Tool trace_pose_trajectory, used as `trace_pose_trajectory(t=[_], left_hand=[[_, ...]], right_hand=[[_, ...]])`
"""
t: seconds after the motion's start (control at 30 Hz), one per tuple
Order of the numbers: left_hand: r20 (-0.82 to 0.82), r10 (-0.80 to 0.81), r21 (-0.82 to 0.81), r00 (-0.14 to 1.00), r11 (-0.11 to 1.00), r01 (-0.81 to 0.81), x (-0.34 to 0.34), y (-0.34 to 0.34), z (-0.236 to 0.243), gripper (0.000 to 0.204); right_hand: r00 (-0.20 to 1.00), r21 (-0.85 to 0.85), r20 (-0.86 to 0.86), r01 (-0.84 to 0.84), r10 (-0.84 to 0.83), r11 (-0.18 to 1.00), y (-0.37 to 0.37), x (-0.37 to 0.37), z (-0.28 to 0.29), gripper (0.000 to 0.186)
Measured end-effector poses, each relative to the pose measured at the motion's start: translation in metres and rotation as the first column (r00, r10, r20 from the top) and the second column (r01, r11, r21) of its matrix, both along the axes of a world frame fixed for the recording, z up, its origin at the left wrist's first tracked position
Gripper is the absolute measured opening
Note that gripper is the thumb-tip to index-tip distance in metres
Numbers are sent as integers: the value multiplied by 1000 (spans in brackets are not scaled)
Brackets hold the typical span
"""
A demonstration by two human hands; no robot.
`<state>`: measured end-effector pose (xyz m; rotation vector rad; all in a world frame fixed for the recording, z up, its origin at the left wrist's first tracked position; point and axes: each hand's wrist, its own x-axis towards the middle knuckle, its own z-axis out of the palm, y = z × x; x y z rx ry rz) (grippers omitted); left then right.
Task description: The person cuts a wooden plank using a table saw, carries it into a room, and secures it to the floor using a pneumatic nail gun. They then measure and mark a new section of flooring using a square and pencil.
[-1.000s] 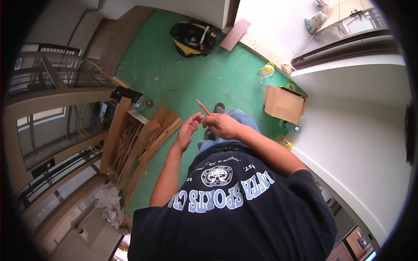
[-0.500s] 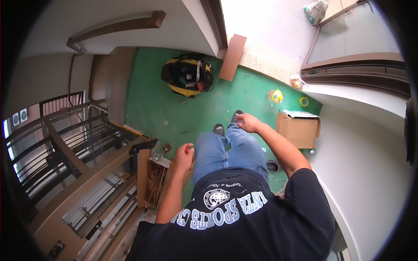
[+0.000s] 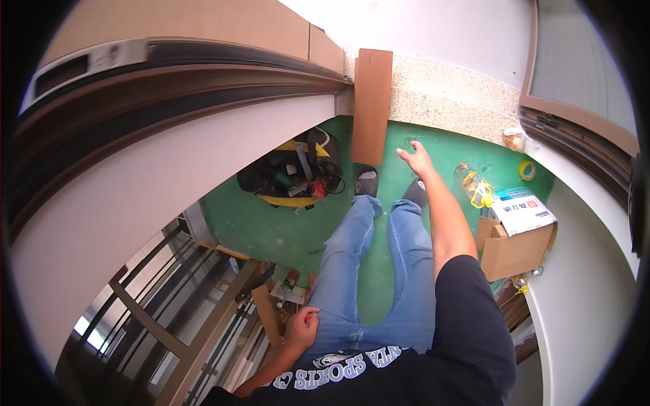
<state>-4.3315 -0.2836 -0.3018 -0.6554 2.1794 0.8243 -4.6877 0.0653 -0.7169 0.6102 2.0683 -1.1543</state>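
Note:
My left hand (image 3: 302,329) is closed beside my left thigh, with a bit of a small red object (image 3: 307,318) showing between the fingers; its kind is hidden. My right hand (image 3: 418,160) reaches forward above the green floor, thumb and forefinger apart and nothing visible in it. Nearest to that hand is a flat reddish-brown board (image 3: 372,108), lying across the doorway sill just to its left and not touched. My feet, in dark slippers (image 3: 366,181), stand close to the board's near end.
A black and yellow tool bag (image 3: 288,172) sits ahead on the left. On the right are a cardboard box (image 3: 518,250), a clear bottle (image 3: 467,177) and a yellow tape roll (image 3: 527,170). A pale speckled sill (image 3: 453,84) edges the doorway. Metal railings (image 3: 145,298) stand at lower left.
I have moved forward toward the doorway, so the board and bag are closer. My right arm has stretched out ahead from beside my leg. My left hand still holds the red object.

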Motion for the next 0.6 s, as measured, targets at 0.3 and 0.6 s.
trace_pose_trajectory(t=[0.3,0.6], left_hand=[[292,-899,-386,326,201,900,126,-96,-45,26],[288,307,-136,907,951,-279,-87,17,18,20]], right_hand=[[843,-305,58,525,-535,794,-117,-77,-180,96],[733,-564,451,676,-509,474,-49,-23,-3,64]])
